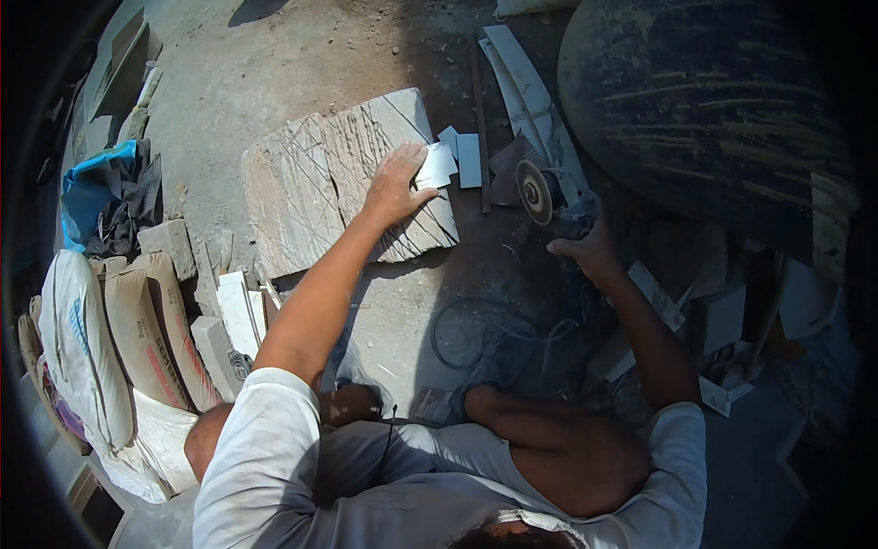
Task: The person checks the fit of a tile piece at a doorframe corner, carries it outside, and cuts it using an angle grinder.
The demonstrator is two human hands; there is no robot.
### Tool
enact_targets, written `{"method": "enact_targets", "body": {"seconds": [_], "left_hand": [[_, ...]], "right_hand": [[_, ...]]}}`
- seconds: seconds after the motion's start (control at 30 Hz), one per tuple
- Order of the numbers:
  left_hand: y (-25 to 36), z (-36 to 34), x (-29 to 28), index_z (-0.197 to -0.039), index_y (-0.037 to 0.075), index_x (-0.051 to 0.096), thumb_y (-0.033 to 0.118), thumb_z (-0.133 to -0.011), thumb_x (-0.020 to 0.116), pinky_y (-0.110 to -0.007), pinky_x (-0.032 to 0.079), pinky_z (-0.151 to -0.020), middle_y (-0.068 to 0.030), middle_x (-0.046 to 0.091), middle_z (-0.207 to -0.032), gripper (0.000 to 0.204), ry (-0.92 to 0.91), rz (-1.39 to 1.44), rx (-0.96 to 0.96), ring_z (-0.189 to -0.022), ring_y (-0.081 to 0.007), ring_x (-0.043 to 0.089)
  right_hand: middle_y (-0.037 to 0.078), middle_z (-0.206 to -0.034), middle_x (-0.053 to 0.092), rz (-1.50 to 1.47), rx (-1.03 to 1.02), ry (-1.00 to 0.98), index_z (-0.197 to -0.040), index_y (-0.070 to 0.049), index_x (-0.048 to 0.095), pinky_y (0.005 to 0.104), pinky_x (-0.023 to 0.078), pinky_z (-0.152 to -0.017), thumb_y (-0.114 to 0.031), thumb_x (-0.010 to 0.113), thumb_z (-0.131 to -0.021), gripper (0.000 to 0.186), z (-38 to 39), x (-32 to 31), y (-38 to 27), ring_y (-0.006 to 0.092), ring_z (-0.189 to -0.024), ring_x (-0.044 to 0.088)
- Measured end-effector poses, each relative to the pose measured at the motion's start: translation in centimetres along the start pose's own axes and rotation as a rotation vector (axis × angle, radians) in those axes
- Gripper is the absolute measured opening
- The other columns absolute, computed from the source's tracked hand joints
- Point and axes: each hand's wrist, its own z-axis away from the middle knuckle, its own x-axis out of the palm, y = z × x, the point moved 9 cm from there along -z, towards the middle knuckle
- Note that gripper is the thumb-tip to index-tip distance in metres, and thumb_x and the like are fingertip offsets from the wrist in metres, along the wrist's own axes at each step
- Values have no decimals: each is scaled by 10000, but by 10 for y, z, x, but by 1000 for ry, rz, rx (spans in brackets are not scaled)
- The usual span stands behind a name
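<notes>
My left hand (pixel 399 186) holds a small white tile piece (pixel 437 166) against the right edge of a thick stone slab (pixel 302 192) scored with many dark cuts. Its thumb lies at the piece's lower edge and its fingers at the upper left. At the right, my right hand (pixel 594 252) grips an angle grinder (pixel 574 212), with the thumb pointing left. The grinder's round disc (pixel 535 192) is held up, apart from the tile. Shadow hides much of the grinder's body and whether the disc spins.
More white tile pieces (pixel 469 161) and a thin dark strip (pixel 481 119) lie beyond the slab. Long pale strips (pixel 526 87) rest near a big dark rounded container (pixel 704 110). Filled sacks (pixel 137 329) stand at left; a loose cable (pixel 439 334) coils before my legs. Offcuts (pixel 718 320) are piled right.
</notes>
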Motion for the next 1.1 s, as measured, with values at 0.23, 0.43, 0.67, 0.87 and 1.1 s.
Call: {"method": "enact_targets", "body": {"seconds": [0.23, 0.43, 0.67, 0.87, 1.1], "left_hand": [[8, 3, 0, -1383, 77, 485, 330, -772, 754, -466, 226, -1168, -132, 458, -1453, 714, 64, 40, 35, -1387, -310, 367], [14, 4, 6, -1388, 84, 477, 344, -799, 725, -467, 206, -1180, -131, 450, -1458, 690, 18, 57, 38, -1394, -298, 359], [9, 6, 8, -1326, 83, 522, 317, -911, 612, -460, 225, -1171, -152, 462, -1442, 485, 97, 22, 21, -1373, -318, 387], [18, 10, 1, -1302, 73, 518, 341, -841, 696, -475, 233, -1166, -158, 457, -1440, 562, 107, 14, 83, -1367, -329, 389], [28, 31, 4, -1270, 62, 525, 325, -837, 701, -509, 251, -1148, -149, 469, -1428, 536, 85, 63, 107, -1355, -338, 404]], "right_hand": [[161, -1312, 477, 63, 82, -30, -1428, 11, 286, 374, 385, -1041, -117, 862, -551, 1058, -9, -2, 6, 274, -1227, 475], [170, -1329, 470, -8, 86, -34, -1444, 13, 268, 377, 381, -1048, -119, 866, -548, 1086, -10, 12, 16, 284, -1244, 466], [174, -1327, 472, -61, 42, 26, -1451, 13, 263, 378, 416, -1022, -102, 860, -547, 1090, -17, 46, 18, 287, -1211, 495], [178, -1333, 477, -71, 39, 26, -1454, 13, 264, 379, 404, -1030, -99, 860, -540, 1097, -15, 54, 19, 288, -1212, 496], [186, -1332, 486, -22, 88, 2, -1449, 9, 275, 381, 397, -1029, -133, 877, -527, 1110, -12, 56, 40, 293, -1215, 496]]}}
